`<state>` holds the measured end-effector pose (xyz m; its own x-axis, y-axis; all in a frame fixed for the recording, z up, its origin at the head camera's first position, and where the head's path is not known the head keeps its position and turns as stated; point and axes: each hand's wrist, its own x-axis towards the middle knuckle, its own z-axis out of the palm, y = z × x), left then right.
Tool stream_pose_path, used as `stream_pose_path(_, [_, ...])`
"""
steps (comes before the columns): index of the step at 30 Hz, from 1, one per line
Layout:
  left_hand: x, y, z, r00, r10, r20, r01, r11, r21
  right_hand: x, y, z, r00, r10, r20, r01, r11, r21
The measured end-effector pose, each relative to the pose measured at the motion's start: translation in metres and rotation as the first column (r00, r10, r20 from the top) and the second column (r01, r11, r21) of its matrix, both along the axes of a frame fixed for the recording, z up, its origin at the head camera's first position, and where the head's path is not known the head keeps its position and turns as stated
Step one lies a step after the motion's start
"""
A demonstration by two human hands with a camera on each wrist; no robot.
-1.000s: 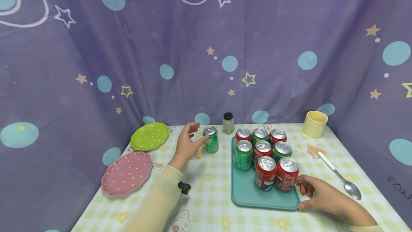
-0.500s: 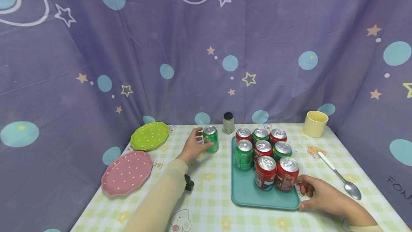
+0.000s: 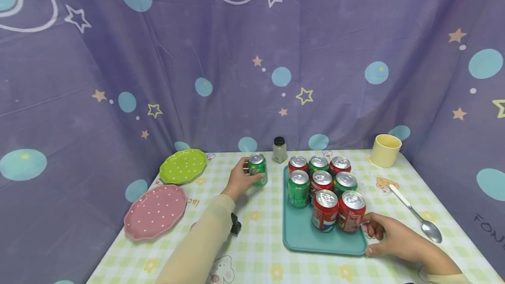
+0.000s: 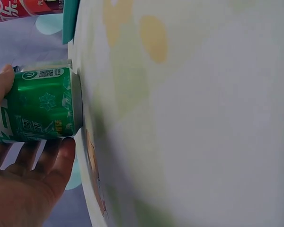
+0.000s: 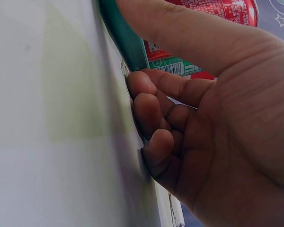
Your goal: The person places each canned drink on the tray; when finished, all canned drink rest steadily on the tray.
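Note:
My left hand grips a green soda can left of the tray, thumb across its front and fingers around the far side. In the left wrist view the can lies between thumb and fingers, its base close to the tablecloth. My right hand holds the teal tray at its near right corner, thumb at the corner and curled fingers along the right edge. Red and green soda cans stand upright on the tray, with a red can nearest the right fingers.
Behind the left hand's can stands a small black-capped jar. A green plate and a pink plate lie at left. A yellow cup and a spoon are at right. A purple curtain encloses the table.
My left hand has moved right onto the green can and its fingers have closed around it. The can itself stays in place. My right hand keeps its position at the tray.

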<state>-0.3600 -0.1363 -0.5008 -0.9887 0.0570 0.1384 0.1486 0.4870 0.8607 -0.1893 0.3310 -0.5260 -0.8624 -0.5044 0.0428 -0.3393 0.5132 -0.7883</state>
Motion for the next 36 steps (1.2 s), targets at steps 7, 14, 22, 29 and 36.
stream_pose_path(7, [0.002, 0.001, 0.000, 1.000, 0.012, -0.008, -0.012, 1.000, 0.018, 0.000, -0.001, 0.000, 1.000, -0.005, 0.001, 0.005, 1.000, 0.010])
stream_pose_path(14, [0.009, 0.001, -0.002, 0.999, 0.044, -0.003, -0.044, 0.995, 0.093, 0.000, -0.001, 0.001, 1.000, -0.012, 0.029, 0.012, 1.000, 0.008])
stream_pose_path(22, [0.038, -0.002, 0.014, 0.992, 0.060, -0.107, -0.043, 0.987, 0.152, 0.000, -0.002, 0.002, 0.999, -0.023, 0.049, 0.023, 1.000, 0.004])
stream_pose_path(29, [0.066, -0.002, 0.033, 0.983, -0.009, -0.181, 0.050, 0.974, 0.221, 0.000, -0.001, 0.001, 0.999, -0.018, 0.029, 0.018, 1.000, 0.005])
stream_pose_path(36, [0.095, 0.011, 0.044, 0.972, -0.093, -0.217, 0.149, 0.955, 0.255, 0.000, -0.001, 0.002, 1.000, -0.016, 0.025, 0.016, 1.000, 0.005])
